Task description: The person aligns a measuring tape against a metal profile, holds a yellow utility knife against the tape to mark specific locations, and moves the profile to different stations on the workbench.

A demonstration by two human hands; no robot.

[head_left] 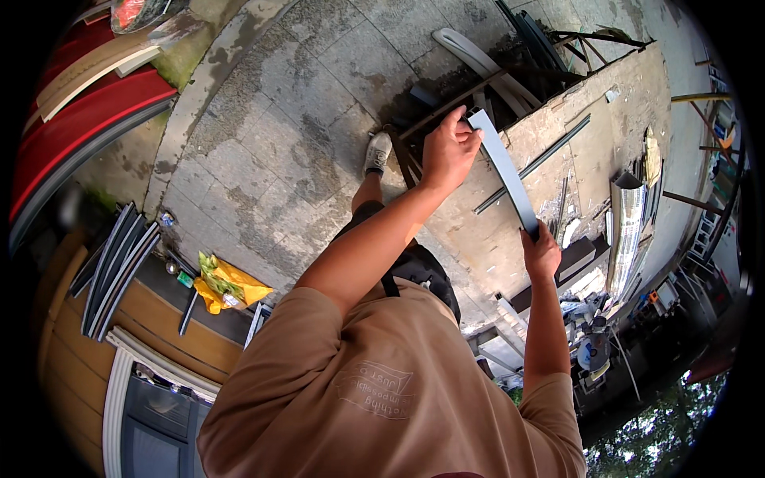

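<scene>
A straight grey metal profile (505,170), flat-faced and long, is held slanting over the worktable. My left hand (449,153) pinches its far end, fingers closed at the edge. At the nearer end, my right hand (542,252) is wrapped round it. Under the profile, a thin dark green strip (555,146) lies across the worktable (613,111), whose pale top is stained and worn. Part of that strip is hidden behind the profile.
Beyond the table edge, curved white strips (470,60) lean by a rusty frame. Ribbed metal lengths (626,231) lie at the table's right. A cutting saw (593,350) stands among clutter at lower right. Dark profiles (119,271) and a yellow bag (231,283) are at left.
</scene>
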